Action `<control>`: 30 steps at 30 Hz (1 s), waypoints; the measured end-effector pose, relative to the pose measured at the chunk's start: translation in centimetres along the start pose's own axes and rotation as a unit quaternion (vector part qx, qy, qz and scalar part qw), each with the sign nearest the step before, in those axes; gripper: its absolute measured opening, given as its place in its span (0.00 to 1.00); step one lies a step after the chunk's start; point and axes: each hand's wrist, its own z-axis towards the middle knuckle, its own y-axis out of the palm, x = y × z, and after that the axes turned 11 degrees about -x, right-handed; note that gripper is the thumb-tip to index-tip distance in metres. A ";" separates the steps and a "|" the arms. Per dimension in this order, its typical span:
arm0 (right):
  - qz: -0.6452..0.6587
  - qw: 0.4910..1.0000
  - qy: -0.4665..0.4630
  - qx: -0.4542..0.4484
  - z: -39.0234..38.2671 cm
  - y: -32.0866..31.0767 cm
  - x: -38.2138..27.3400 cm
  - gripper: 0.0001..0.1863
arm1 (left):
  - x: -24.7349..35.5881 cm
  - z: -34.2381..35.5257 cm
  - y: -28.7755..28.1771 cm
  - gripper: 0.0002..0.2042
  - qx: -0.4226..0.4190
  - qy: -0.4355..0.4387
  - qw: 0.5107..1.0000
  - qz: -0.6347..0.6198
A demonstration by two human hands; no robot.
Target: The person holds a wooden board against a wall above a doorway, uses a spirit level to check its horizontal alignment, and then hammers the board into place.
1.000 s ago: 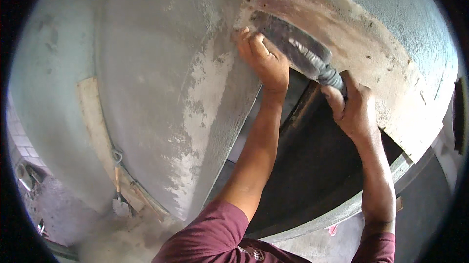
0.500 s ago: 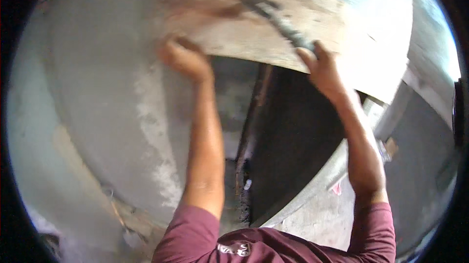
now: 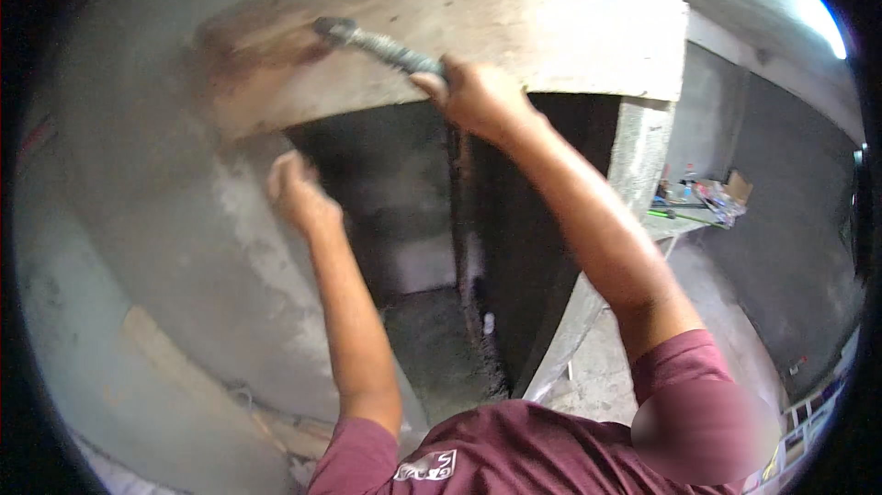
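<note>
My right hand (image 3: 478, 95) is wrapped around the end of a long-handled tool with a dark head (image 3: 386, 49). Its grey, rough-looking handle slants up to the left, and the short dark head is in front of the pale wooden board (image 3: 514, 31). Blur hides the head's exact kind and whether it touches the wood. A brown, darker patch marks the board's left end beside the head. Lower left, my left hand (image 3: 301, 192) has its fingers curled in front of the grey wall, near the opening's upper left corner; what they hold, if anything, cannot be made out.
Below the board is a dark opening (image 3: 395, 201) with a rough vertical strip inside. A grey pillar (image 3: 636, 150) edges it on the right. Beyond stands a ledge (image 3: 684, 219) with a cardboard box (image 3: 738, 187) and small items. A rack-like frame (image 3: 808, 431) shows at lower right.
My view has turned, bringing the right-hand ledge into sight. The tool and my right hand have moved left along the board. My left hand has dropped away from the board's lower edge.
</note>
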 end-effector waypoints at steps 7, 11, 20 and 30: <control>-0.029 0.998 0.004 -0.064 0.6 -2.6 -1.0 0.31 | -2.4 3.3 4.6 0.33 -0.248 -0.194 0.900 -0.301; -0.010 0.997 -0.020 -0.076 0.8 -3.1 -2.1 0.30 | -1.1 5.1 5.6 0.37 -0.182 -0.134 0.892 -0.391; -0.027 0.992 0.011 -0.120 0.7 -3.4 -3.3 0.27 | 1.6 4.4 5.4 0.33 -0.125 -0.100 0.950 -0.267; 0.005 0.985 -0.103 -0.136 1.2 0.4 -11.5 0.23 | 0.2 5.3 4.2 0.14 -0.170 -0.073 0.937 -0.295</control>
